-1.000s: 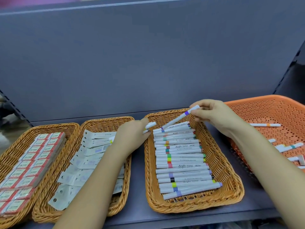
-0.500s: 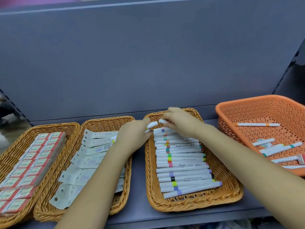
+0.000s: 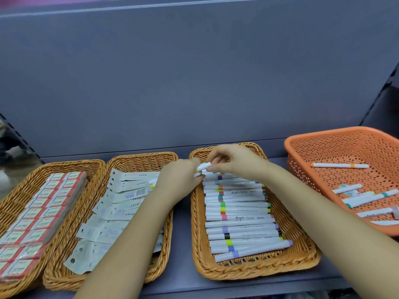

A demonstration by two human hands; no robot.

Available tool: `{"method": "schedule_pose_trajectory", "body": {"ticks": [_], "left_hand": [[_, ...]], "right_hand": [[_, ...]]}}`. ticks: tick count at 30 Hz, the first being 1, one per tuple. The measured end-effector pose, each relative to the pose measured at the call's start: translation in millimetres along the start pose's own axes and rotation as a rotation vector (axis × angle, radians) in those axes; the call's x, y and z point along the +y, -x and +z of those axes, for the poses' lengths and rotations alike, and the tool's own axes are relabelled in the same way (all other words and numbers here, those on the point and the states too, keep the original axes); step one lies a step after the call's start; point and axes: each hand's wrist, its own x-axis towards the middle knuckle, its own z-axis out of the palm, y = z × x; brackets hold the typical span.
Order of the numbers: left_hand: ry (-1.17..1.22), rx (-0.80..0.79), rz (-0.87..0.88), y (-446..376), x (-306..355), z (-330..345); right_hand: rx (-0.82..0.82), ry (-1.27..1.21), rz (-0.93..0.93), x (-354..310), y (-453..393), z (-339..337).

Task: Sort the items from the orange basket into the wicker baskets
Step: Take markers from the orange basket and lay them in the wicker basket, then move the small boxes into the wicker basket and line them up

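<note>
My left hand [image 3: 180,178] grips a small bunch of white markers [image 3: 200,169] over the far left corner of the right wicker basket [image 3: 302,253]. My right hand [image 3: 233,161] meets it there and pinches the tip end of one of those markers. Below the hands, several white markers with coloured bands [image 3: 241,212] lie in a neat row inside that basket. The orange plastic basket [image 3: 323,137] stands at the right with several loose markers [image 3: 340,165] in it.
The middle wicker basket [image 3: 138,158] holds flat grey-white packets. Red-edged small packs fill the left wicker basket [image 3: 71,167]. All stand on a grey shelf [image 3: 181,223] with a tall grey back panel close behind.
My right hand carried a purple-banded marker from near the orange basket down into the right wicker basket, then closed in on the markers that my left hand holds. The left hand barely moved.
</note>
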Motion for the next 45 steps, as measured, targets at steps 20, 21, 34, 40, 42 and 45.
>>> {"method": "schedule_pose_trajectory", "body": {"ticks": [20, 21, 34, 40, 42, 45], "left_hand": [[0.031, -0.026, -0.018, -1, -2, 0], [0.036, -0.021, -0.023, -1, -3, 0], [0.060, 0.024, -0.047, -1, -3, 3], [0.065, 0.039, -0.035, -1, -4, 3], [0.068, 0.047, -0.036, 0, -6, 3], [0.073, 0.043, -0.046, -1, -9, 4]], "right_hand": [[0.258, -0.232, 0.123, 27, 38, -42], [0.262, -0.245, 0.130, 28, 40, -44], [0.516, -0.039, 0.020, 22, 17, -48], [0.268, 0.328, -0.082, 4, -18, -15], [0.130, 0.406, -0.034, 13, -25, -4], [-0.006, 0.545, 0.016, 31, -31, 7]]}}
